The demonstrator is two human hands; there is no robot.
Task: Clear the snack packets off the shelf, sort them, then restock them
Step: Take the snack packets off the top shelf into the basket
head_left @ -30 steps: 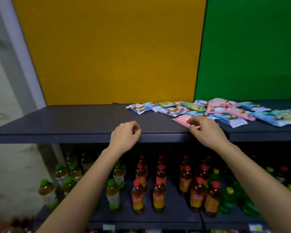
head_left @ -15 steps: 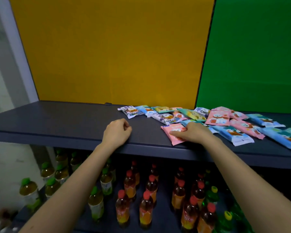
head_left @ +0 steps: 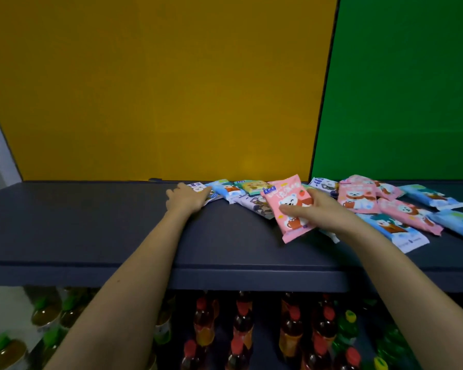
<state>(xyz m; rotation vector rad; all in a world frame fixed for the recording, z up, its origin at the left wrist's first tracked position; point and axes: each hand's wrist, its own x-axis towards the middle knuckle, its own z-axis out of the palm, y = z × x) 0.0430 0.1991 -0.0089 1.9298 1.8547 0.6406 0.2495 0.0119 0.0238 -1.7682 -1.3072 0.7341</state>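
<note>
Dark matte shelf (head_left: 91,222), yellow panel (head_left: 158,89) and green panel (head_left: 398,89) behind. Right hand (head_left: 321,214) pinches pink packet (head_left: 289,206), thumb on glossy bear-print front, packet tilted up off shelf. Left hand (head_left: 187,200) lays straight fingers on white packet (head_left: 198,187) at row's left end. Flat crinkled packets (head_left: 401,217) scattered right; shelf surface runs wide leftward. Bottles (head_left: 241,327) below front edge.

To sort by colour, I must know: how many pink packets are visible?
4: one pink packet held by the right hand; a second flat just right of it; a third partly hidden behind the second; a fourth front-right of the second. More may lie underneath.
</note>
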